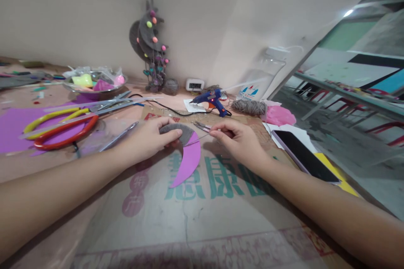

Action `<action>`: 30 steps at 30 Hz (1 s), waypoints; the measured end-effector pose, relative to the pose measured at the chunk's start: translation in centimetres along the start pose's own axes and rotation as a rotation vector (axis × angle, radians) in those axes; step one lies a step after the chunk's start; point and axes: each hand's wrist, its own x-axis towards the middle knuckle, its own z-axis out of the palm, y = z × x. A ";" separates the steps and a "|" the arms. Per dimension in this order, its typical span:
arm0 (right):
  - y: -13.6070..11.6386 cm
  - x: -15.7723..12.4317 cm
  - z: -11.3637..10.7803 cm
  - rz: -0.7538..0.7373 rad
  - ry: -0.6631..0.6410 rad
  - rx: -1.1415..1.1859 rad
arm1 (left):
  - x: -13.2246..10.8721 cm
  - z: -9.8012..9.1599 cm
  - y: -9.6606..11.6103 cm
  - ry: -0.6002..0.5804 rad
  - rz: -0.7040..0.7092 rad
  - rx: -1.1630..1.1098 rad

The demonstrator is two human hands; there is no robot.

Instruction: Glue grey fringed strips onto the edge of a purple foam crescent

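Observation:
A purple crescent (pixel 190 160) is held by its upper part in my left hand (pixel 159 135), thumb on top. Grey yarn (pixel 186 131) is wound closely round that upper part, while the lower part is bare purple. From the crescent a single grey strand (pixel 201 138) runs taut to my right hand (pixel 235 138), which pinches it between thumb and fingers. Just behind the strand lie small metal scissors or snips (pixel 201 126), partly hidden by my right hand.
Beneath my hands lies printed cardboard (pixel 151 235). Red and yellow handled scissors (pixel 66 130) rest on the left. Behind are a blue glue gun (pixel 210 100), a grey yarn skein (pixel 249 107) and a decorated grey moon hanging (pixel 148 38). A phone (pixel 304 155) lies right.

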 end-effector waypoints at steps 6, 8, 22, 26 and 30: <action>0.4 0.1 0.5 0.004 -0.042 -0.011 | 0.0 -0.1 0.3 -0.031 -0.051 0.005; 0.4 0.1 0.6 -0.012 -0.049 -0.008 | -0.1 -0.2 0.4 -0.059 -0.068 0.008; -0.1 -0.1 0.9 -0.111 -0.013 -0.027 | -0.1 -0.2 0.7 -0.195 -0.017 0.071; -0.2 -0.1 1.0 -0.130 -0.018 -0.015 | -0.2 -0.2 0.9 -0.220 0.005 0.057; -0.4 -0.1 1.1 -0.119 -0.026 0.020 | -0.2 -0.3 1.0 -0.240 0.002 0.016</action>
